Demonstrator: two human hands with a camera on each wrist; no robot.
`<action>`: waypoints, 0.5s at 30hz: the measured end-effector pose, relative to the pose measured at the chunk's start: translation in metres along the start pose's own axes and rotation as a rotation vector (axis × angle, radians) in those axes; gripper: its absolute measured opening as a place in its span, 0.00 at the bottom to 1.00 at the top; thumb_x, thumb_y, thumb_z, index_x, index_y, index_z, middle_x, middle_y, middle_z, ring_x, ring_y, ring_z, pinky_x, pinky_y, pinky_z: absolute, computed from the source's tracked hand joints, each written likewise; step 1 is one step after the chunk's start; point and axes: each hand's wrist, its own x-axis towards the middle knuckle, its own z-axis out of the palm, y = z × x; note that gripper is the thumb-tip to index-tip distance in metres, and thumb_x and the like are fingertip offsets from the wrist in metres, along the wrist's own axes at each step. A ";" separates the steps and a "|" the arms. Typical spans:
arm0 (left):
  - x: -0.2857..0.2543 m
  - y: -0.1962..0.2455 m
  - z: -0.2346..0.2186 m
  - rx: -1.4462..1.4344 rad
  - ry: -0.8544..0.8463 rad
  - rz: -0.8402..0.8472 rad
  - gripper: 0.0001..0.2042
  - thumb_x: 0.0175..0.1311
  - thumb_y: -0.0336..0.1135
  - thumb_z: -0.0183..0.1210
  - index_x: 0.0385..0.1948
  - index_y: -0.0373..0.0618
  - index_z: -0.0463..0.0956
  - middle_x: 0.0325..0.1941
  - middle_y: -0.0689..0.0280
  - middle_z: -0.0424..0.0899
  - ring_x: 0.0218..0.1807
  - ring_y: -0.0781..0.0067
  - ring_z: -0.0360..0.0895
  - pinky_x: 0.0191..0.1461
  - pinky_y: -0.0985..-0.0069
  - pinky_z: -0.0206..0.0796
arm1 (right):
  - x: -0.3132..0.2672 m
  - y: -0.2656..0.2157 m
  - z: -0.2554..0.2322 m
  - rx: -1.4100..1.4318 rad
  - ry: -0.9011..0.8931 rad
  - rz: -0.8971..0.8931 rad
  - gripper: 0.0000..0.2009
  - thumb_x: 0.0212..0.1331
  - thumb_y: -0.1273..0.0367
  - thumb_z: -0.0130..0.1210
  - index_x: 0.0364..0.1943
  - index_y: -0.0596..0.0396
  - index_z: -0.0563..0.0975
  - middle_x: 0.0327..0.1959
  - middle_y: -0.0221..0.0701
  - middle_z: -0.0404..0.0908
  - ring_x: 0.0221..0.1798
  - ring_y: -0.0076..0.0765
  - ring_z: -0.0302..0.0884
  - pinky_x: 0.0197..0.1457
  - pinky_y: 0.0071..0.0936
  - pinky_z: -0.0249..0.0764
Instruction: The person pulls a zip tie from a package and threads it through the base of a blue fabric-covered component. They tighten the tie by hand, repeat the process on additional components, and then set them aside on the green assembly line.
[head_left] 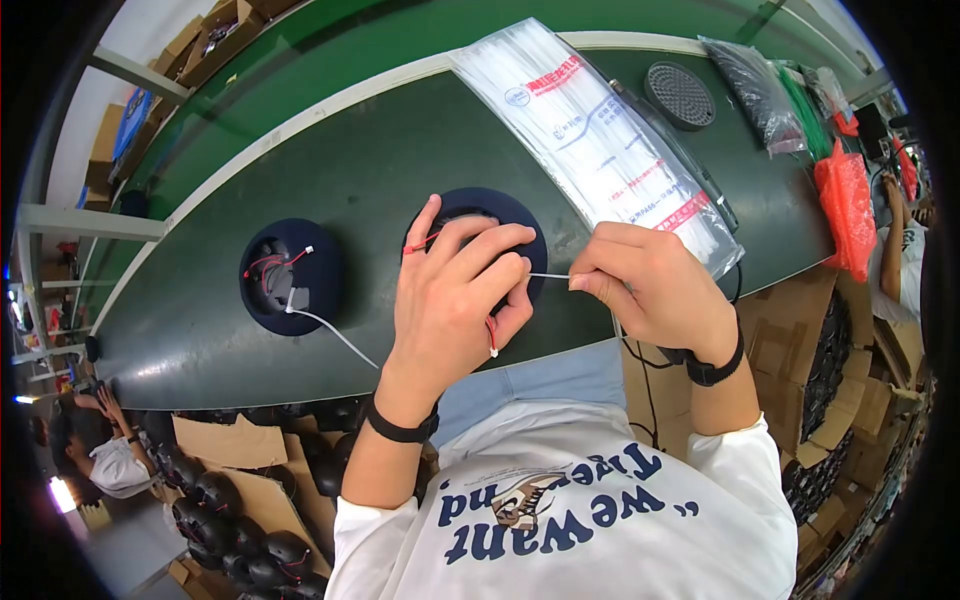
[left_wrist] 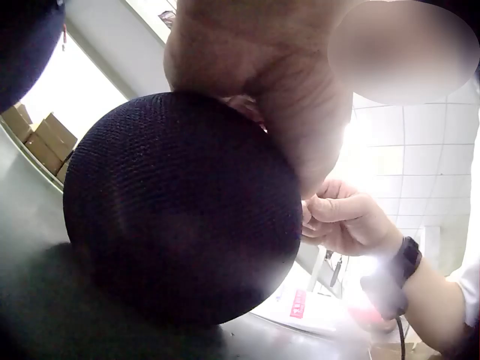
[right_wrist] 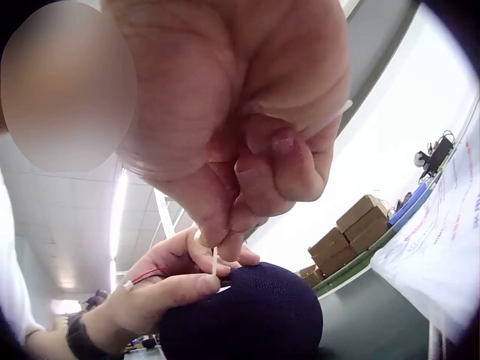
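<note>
A round shell [head_left: 505, 200] covered in dark navy mesh fabric sits on the green table in front of the person. My left hand [head_left: 450, 285] grips it from above, fingers over its opening and thumb at the near rim. Out of that rim comes a thin white cable tie [head_left: 548, 276], its end pinched between thumb and fingers of my right hand [head_left: 650, 285]. In the right wrist view the tie [right_wrist: 214, 262] runs from the right fingertips down to the left thumb. Red wire with a small white plug [head_left: 493, 350] hangs by the left hand, which hides most of the shell's inside.
To the left lies a second fabric-covered shell [head_left: 325, 275] with red wires and a loose cable tie [head_left: 340, 335]. A plastic bag of white ties [head_left: 600, 130] lies right of the work, near a round black grille [head_left: 680, 95]. Boxes of black shells [head_left: 215, 510] stand below the table.
</note>
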 end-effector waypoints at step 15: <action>-0.045 -0.002 0.018 -0.060 0.247 -0.271 0.46 0.36 0.49 0.89 0.61 0.46 0.74 0.79 0.40 0.64 0.77 0.29 0.65 0.75 0.42 0.65 | 0.003 -0.013 0.058 -0.116 0.232 -0.010 0.06 0.68 0.68 0.64 0.42 0.53 0.79 0.34 0.33 0.78 0.33 0.46 0.83 0.33 0.40 0.78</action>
